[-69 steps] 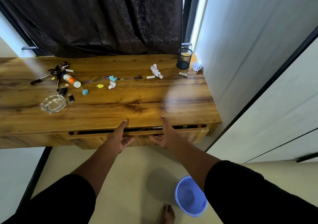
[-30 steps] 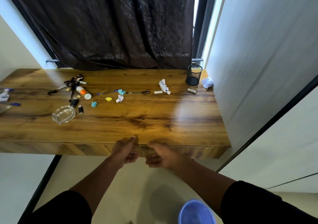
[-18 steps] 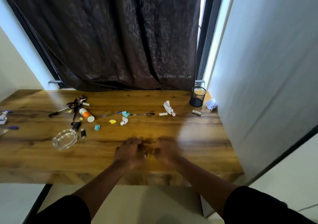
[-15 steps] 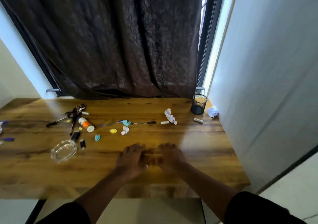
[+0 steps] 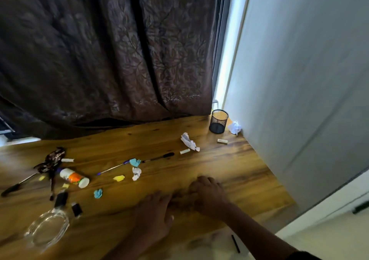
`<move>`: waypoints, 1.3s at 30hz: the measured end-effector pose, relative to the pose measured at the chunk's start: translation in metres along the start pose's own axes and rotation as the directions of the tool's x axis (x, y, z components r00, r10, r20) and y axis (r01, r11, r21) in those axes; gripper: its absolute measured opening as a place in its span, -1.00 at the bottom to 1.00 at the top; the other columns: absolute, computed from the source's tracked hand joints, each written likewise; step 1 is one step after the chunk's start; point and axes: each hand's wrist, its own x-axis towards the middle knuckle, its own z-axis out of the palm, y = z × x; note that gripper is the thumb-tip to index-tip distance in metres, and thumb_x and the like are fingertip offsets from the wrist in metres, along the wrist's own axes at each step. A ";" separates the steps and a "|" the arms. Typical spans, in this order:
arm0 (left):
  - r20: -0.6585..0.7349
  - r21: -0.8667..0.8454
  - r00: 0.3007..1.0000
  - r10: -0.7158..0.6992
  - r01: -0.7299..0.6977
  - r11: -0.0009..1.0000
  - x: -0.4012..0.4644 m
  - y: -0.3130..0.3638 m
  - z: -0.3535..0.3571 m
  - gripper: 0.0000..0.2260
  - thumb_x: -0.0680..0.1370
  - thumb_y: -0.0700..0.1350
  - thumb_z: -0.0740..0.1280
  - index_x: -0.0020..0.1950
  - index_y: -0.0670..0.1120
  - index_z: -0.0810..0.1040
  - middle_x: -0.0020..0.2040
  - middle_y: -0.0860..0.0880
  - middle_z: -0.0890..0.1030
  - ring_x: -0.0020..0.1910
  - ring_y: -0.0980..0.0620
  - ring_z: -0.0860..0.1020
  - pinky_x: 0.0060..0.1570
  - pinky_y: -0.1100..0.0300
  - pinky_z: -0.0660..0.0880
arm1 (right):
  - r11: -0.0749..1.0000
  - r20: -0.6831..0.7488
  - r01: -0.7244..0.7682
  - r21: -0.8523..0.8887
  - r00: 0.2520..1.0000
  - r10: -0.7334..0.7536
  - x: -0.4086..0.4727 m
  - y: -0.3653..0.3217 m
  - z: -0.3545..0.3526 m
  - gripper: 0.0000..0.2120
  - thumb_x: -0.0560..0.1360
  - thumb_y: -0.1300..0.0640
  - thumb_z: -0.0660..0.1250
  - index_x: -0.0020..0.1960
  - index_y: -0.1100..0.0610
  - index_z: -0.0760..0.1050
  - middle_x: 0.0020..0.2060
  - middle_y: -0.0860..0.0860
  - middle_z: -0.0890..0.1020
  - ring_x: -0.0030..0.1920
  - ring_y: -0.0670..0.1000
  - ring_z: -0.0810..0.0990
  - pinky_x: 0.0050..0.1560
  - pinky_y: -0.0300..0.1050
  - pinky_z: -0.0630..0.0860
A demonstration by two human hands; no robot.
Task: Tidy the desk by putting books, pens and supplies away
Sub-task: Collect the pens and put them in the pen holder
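Currently both hands sit palm-down side by side on the grained wood desk (image 5: pixel 229 159), near edge: left hand (image 5: pixel 154 212) flat with straight fingers, right hand (image 5: pixel 209 194) knuckles-up, fingers bent, motion-blurred, so I cannot tell if it holds anything. Thin pens (image 5: pixel 157 157) and crumpled paper scraps (image 5: pixel 188 141) lie scattered mid-desk, a round glass ashtray (image 5: pixel 47 228) near-left, a black mesh cup (image 5: pixel 218 121) far-right by the dark embossed curtain (image 5: pixel 103 50).

The wooden surface (image 5: pixel 239 171) carries a mesh pen cup (image 5: pixel 218 121); left of the cup lie crumpled paper (image 5: pixel 188 141), pens (image 5: pixel 157 157), a glass ashtray (image 5: pixel 48 228).
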 end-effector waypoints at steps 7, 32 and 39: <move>-0.035 0.062 0.997 0.072 -0.069 0.996 0.004 -0.011 -0.001 -0.45 0.59 0.30 0.15 0.57 0.18 0.29 0.58 0.08 0.29 0.49 -0.02 0.34 0.42 -0.03 0.37 | 0.998 0.029 -0.057 -0.030 0.998 0.058 0.030 -0.015 -0.005 -0.30 0.38 -0.28 0.46 0.39 -0.02 0.32 0.35 0.12 0.37 0.36 0.22 0.36 0.29 0.18 0.43; -0.229 -0.451 0.886 -0.403 0.270 0.851 0.043 -0.008 -0.032 -0.82 0.60 0.20 0.32 0.19 0.28 0.52 0.09 0.42 0.50 0.01 0.39 0.49 -0.07 0.59 0.30 | 0.938 -0.049 0.343 0.040 0.939 -0.341 0.178 -0.030 -0.054 -0.85 0.51 0.00 0.30 0.01 0.04 0.53 -0.05 0.01 0.65 -0.05 0.09 0.66 -0.09 -0.03 0.58; 0.371 -0.911 0.739 -0.562 0.172 -0.376 0.084 -0.032 -0.073 -0.64 0.70 0.08 0.19 0.22 -0.15 0.61 0.10 -0.23 0.71 0.13 -0.26 0.65 0.14 -0.19 0.59 | 0.848 -0.283 0.528 0.032 0.819 -0.499 0.178 -0.027 -0.073 -0.85 0.47 0.00 0.23 -0.04 -0.04 0.54 -0.09 -0.08 0.57 -0.06 -0.02 0.56 -0.26 -0.14 0.32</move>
